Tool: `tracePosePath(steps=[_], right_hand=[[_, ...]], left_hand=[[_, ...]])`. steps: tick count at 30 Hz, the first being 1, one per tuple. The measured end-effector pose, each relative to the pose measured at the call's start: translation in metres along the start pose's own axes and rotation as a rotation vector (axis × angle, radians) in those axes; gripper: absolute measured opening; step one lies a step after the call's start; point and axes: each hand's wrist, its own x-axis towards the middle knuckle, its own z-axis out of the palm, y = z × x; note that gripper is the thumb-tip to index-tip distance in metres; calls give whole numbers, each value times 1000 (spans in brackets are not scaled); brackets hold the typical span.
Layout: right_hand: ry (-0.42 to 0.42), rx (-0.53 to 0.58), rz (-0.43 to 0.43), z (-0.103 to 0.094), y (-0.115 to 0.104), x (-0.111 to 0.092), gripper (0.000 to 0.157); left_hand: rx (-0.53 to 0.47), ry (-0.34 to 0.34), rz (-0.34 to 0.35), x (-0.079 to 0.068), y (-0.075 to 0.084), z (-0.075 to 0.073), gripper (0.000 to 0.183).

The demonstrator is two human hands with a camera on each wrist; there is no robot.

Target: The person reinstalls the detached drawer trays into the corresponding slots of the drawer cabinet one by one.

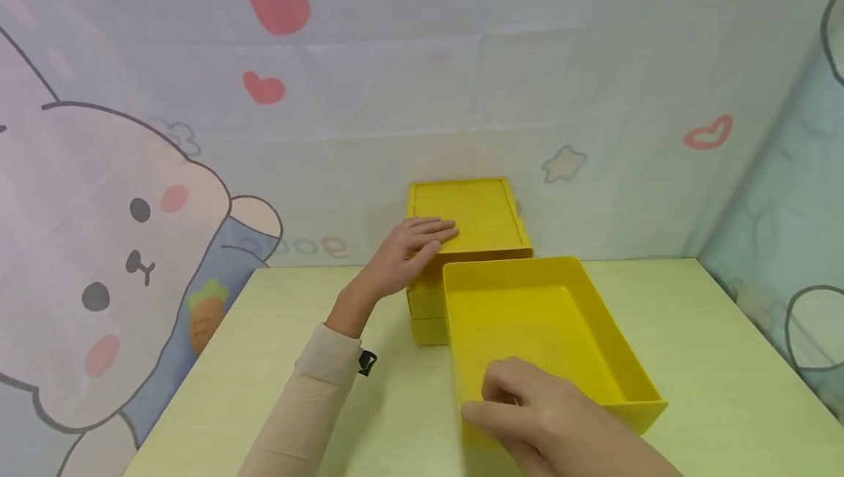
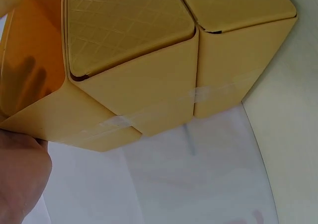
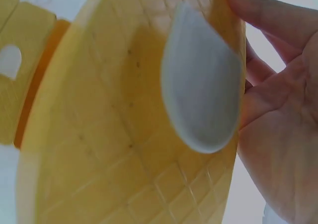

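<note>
A yellow chest of drawers (image 1: 471,209) stands at the back of the table. My left hand (image 1: 410,251) rests on its top near the left front corner, fingers extended. The drawer (image 1: 521,308) is out in front of the chest, its inside bare. My right hand (image 1: 557,418) grips its near wall, fingers curled over the rim. In the right wrist view, the quilted drawer front (image 3: 109,124) has a white rounded patch (image 3: 201,85), with thumb and fingers at its edge. The left wrist view shows the orange inside of the top slot (image 2: 37,50).
Two lower drawers (image 2: 131,25) sit shut in the chest, with clear tape (image 2: 119,120) across the side. A cloth printed with hearts and a bunny (image 1: 422,111) hangs right behind the chest. The pale table (image 1: 719,382) extends to both sides.
</note>
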Motion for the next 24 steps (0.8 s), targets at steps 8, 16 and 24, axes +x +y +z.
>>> tracePosePath(steps=[8,16,24], right_hand=[[18,-44,-80,23,6,10,54],[-47,-35,-60,37,8,12,19],[-160,18,116,32,1,20,11]], left_hand=[[-24,-50,-36,0,-1,-6,40],[-49,-176,-124,2,0,-5,44],[-46,-203,-113,7,5,-7,45]])
